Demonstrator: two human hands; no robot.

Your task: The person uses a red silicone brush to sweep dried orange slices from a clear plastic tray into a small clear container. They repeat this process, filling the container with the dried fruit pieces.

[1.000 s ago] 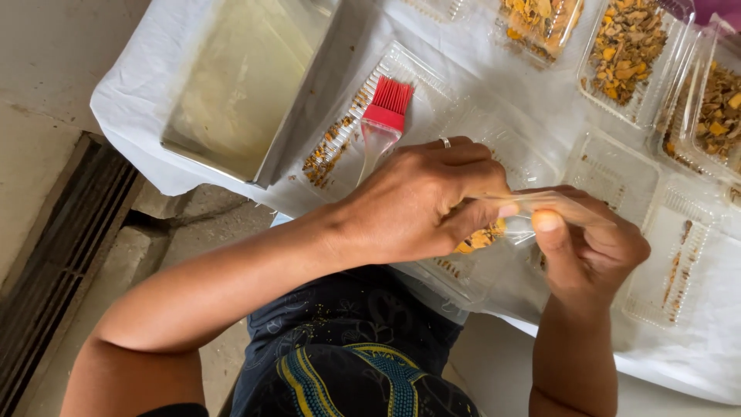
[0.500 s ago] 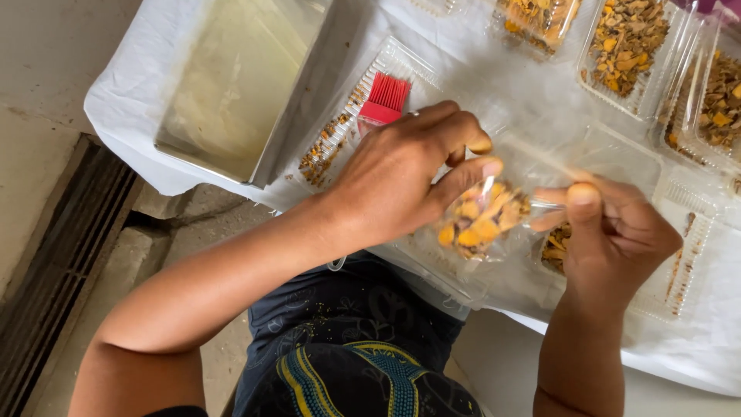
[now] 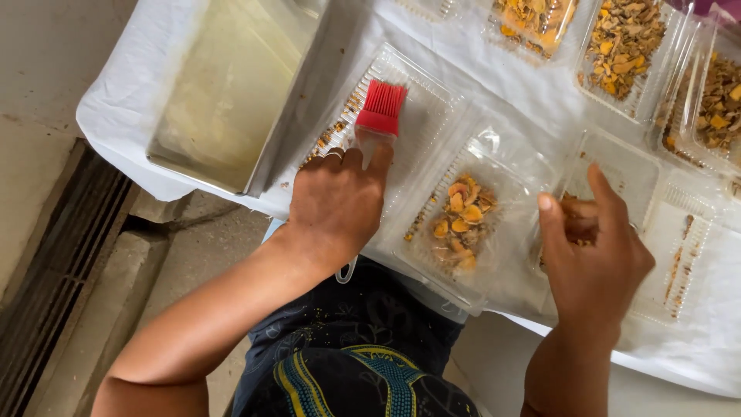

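Head camera view, looking straight down at a worktop [image 3: 540, 100] draped in white cloth, with the person's two bare arms reaching up from the near edge. The left hand [image 3: 340, 205] lies knuckles up, its fingers curled around the clear handle of a pastry brush [image 3: 378, 116]. The brush's long axis runs near to far, tilted slightly right, and its red bristles point away from the person, just beyond the fingertips. The bristles rest over an open clear plastic clamshell box [image 3: 421, 116] holding only a line of crumbs along its left side. Just right of the left hand, and between the two hands, sits another clear clamshell tray [image 3: 494, 224] with a small heap of yellow and orange dried slices [image 3: 459, 220]; its long axis runs from near left to far right. The left hand is the nearer to this heap. The right hand [image 3: 594, 247] is held half open, thumb and forefinger raised and spread apart, gripping nothing that can be seen; it hovers over the tray's right half, where a few brown pieces show under the palm. To the far left lies a shallow metal baking tray [image 3: 224, 100], greasy and bare. Along the far right edge stand filled clamshell boxes [image 3: 625, 46] of the same dried slices.
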